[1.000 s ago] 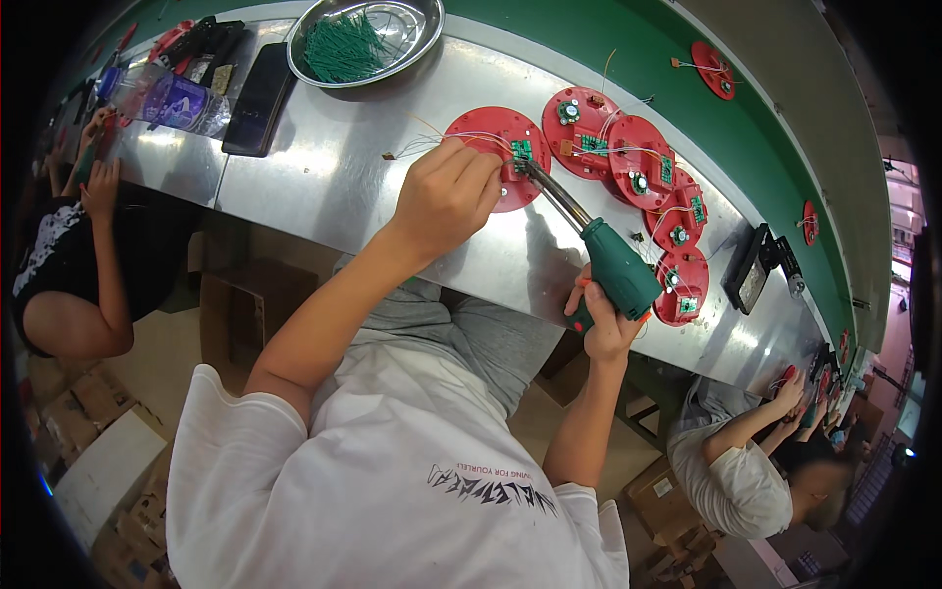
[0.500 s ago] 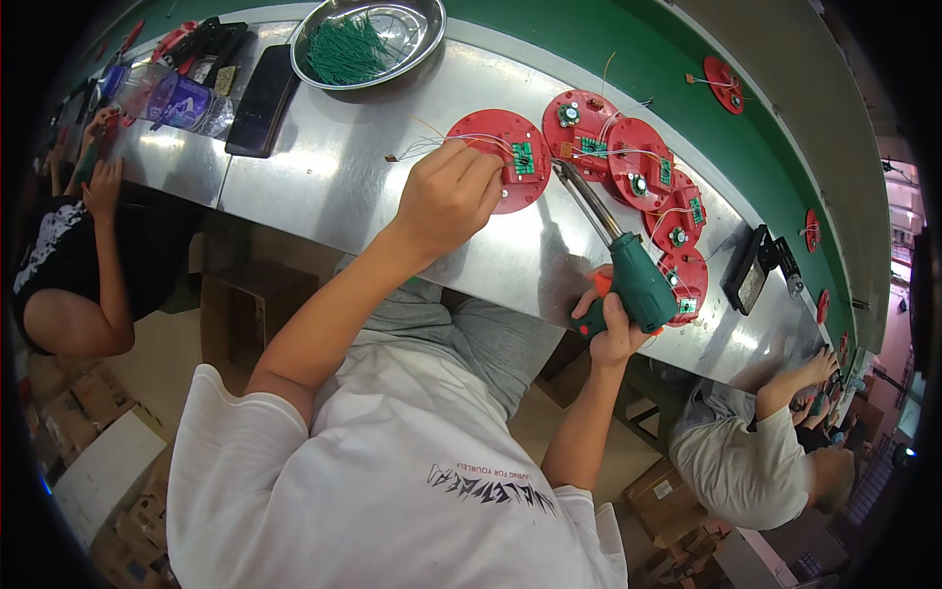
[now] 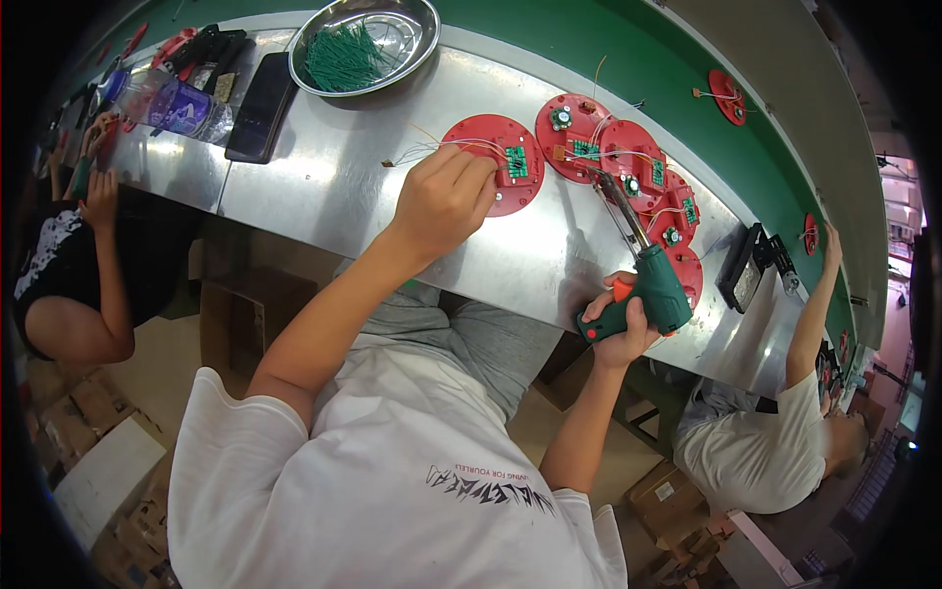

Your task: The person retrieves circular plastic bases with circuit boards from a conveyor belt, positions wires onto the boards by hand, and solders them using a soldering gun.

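Note:
My left hand is closed over the left edge of a round red plastic disc, fingertips pressed together; what they pinch is hidden. That disc carries a green circuit board, and thin wires run out to its left, past my knuckles. My right hand grips a green soldering gun with a red trigger. Its metal tip points up and left, over the group of other red discs that overlap to the right. These discs also bear green boards and loose wires.
A steel bowl of green wire pieces stands at the back, with a black phone and a plastic bottle to its left. A black tray lies at right. Behind runs a green belt. Co-workers sit on both sides.
The soldering gun has moved right and slightly down, its tip farther from the disc at my left hand. My left hand stays there. The co-worker at right has raised an arm toward the belt.

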Demonstrator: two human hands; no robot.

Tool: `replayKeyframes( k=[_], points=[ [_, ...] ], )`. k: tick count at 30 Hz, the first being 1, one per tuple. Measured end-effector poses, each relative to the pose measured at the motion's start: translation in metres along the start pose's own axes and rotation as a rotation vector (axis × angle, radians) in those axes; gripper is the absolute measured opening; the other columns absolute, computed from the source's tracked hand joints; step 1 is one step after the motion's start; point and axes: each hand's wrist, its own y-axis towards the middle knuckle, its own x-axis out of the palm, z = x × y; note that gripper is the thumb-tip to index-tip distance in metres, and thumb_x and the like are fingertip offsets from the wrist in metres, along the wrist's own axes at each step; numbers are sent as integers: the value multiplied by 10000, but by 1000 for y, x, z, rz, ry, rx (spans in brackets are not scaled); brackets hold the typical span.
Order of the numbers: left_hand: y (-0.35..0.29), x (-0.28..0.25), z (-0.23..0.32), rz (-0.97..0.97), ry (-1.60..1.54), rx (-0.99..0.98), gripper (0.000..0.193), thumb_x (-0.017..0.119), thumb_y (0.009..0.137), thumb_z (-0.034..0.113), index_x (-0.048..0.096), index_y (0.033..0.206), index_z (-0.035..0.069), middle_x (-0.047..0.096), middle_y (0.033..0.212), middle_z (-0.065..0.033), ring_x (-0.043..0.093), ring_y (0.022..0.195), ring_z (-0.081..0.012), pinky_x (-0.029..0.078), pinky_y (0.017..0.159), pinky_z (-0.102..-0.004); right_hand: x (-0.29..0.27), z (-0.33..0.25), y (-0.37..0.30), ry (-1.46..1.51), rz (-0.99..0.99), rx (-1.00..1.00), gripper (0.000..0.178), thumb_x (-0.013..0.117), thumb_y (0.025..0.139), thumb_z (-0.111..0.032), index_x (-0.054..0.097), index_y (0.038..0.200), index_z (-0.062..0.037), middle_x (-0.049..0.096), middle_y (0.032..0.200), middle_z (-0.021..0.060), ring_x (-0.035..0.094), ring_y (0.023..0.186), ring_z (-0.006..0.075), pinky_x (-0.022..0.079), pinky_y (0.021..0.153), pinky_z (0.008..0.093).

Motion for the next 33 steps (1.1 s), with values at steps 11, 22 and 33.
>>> replayKeyframes(
  k=[11, 22, 33],
  points=[
    [2, -2, 1, -1, -19, 1, 131, 690, 758, -26, 650, 881, -7, 643, 784, -126, 621, 707, -295, 517, 638, -384, 2, -1, 4, 26, 15, -27, 355, 518, 960, -192, 521, 1126, 121, 615, 968, 242, 583, 508, 204, 492, 424, 316],
    [-2, -3, 3, -16, 40, 16, 146, 693, 741, -2, 659, 882, 15, 637, 800, -105, 612, 730, -291, 511, 662, -390, -2, 1, 0, 51, 9, -56, 332, 510, 965, -173, 518, 1138, 111, 617, 976, 235, 585, 506, 202, 497, 430, 317],
    [43, -30, 1, -257, 128, 34, 588, 769, 704, 269, 612, 1236, 71, 637, 1153, -168, 517, 1158, -373, 393, 998, -484, -23, -7, -9, 98, 199, -158, 371, 495, 969, -228, 508, 1160, 89, 607, 996, 229, 569, 501, 202, 488, 435, 343]
  ],
)
